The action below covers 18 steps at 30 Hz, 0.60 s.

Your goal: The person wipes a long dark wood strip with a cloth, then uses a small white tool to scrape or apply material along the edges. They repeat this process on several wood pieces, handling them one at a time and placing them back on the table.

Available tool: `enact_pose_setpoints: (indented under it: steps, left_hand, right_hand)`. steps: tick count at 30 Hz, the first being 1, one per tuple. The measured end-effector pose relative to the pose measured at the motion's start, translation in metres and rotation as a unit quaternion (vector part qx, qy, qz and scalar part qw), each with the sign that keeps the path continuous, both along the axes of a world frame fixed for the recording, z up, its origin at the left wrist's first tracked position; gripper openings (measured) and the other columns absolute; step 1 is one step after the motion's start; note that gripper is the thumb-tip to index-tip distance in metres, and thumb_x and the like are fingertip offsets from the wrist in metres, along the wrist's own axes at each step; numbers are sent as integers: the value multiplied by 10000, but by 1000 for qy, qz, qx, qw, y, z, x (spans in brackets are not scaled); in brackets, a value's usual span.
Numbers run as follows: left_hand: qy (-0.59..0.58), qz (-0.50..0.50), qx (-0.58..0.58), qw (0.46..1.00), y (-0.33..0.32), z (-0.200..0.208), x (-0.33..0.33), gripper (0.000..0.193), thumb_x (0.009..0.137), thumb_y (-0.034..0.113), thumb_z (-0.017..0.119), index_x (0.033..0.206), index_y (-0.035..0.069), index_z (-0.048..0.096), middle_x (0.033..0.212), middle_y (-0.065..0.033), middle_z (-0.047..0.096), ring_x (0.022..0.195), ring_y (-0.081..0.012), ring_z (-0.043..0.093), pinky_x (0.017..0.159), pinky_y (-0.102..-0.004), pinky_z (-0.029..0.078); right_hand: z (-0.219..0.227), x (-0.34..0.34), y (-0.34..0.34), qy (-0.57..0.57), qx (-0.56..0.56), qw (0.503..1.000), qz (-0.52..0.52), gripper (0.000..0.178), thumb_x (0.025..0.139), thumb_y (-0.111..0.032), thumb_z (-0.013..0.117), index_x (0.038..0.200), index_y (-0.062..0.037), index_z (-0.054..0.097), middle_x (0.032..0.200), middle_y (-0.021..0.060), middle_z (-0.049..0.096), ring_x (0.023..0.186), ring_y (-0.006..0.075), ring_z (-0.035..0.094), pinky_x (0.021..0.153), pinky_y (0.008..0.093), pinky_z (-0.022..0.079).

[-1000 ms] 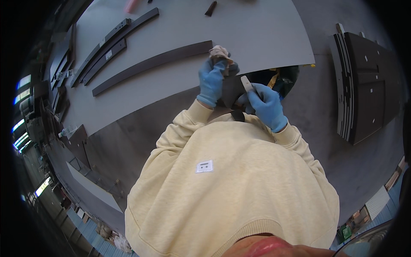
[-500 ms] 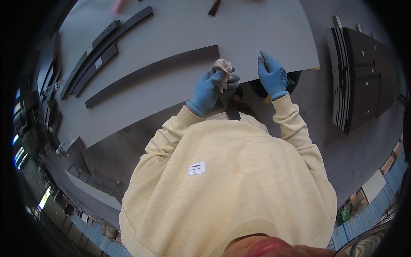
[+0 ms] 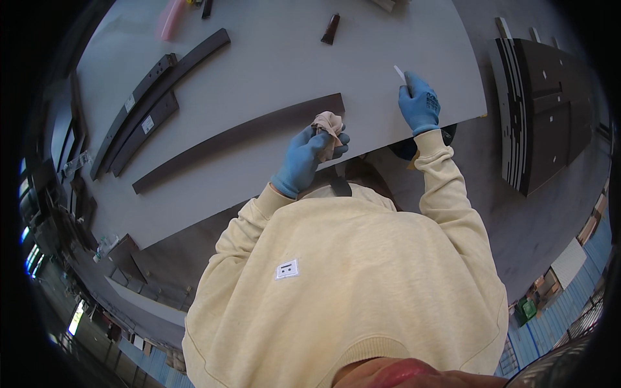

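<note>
A crumpled pale pink cloth (image 3: 328, 124) is bunched up in my left hand (image 3: 304, 155), which wears a blue glove. Beside the cloth, the right end of a long dark brown board (image 3: 252, 138) lies on the grey table (image 3: 284, 71). My right hand (image 3: 420, 105), also gloved in blue, is held over the table's near right side. Its fingers are closed around a thin, white, flat tool (image 3: 400, 73) whose tip points away from me. Its exact kind is hard to make out, and its lower part is hidden in the grip.
Several narrow dark boards (image 3: 162, 84) lie on the table's left. A brown tube (image 3: 330, 29) and a pink object (image 3: 170, 19) are toward the far edge. To the right, beyond the table, stands a stack of dark panels (image 3: 550, 116).
My right hand has shifted slightly right, and the white tool in it shows more clearly. The view has tilted, so more of the table's far part shows. The cloth stays in my left hand.
</note>
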State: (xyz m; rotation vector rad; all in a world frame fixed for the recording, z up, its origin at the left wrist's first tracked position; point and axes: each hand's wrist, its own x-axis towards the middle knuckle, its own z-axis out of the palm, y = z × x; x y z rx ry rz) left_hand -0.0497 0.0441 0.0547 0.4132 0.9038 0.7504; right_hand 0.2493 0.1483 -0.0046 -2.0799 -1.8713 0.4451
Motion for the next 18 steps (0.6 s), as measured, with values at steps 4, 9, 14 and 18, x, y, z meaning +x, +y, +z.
enact_pose_setpoints:
  steps: [4, 9, 14, 18]
  left_hand:
    - [-28, 25, -10, 999, 15, 10, -7, 539, 1023, 397, 624, 1410, 27, 565, 1262, -111, 653, 1116, -221, 659, 1037, -411, 514]
    - [-63, 39, -18, 997, 33, 8, -8, 400, 1055, 362, 625, 1265, 22, 617, 1191, -97, 653, 1098, -208, 652, 1016, -399, 540]
    - [38, 129, 71, 988, 56, -18, -33, 370, 1052, 310, 638, 1266, 8, 638, 1226, -137, 685, 1079, -212, 675, 968, -373, 539]
    - [210, 179, 158, 948, 106, -44, -85, 402, 1043, 234, 624, 1353, -19, 585, 1233, -157, 694, 1111, -271, 696, 1018, -442, 560]
  right_hand:
    - [-6, -8, 7, -17, -26, 999, 43, 298, 960, -182, 650, 1244, -115, 707, 1107, 150, 750, 979, 370, 729, 863, 460, 584]
    - [-14, -22, 64, -23, 79, 994, 66, 268, 959, -204, 637, 1215, -162, 705, 1049, 123, 750, 923, 365, 728, 806, 483, 585]
    - [-20, -18, 87, -30, 91, 995, 34, 323, 967, -208, 643, 1281, -170, 706, 1076, 119, 765, 938, 361, 736, 829, 469, 592]
    - [-28, -21, 61, 111, 24, 994, 3, 312, 1011, -181, 596, 1302, -146, 704, 1087, 136, 768, 941, 356, 741, 844, 434, 597]
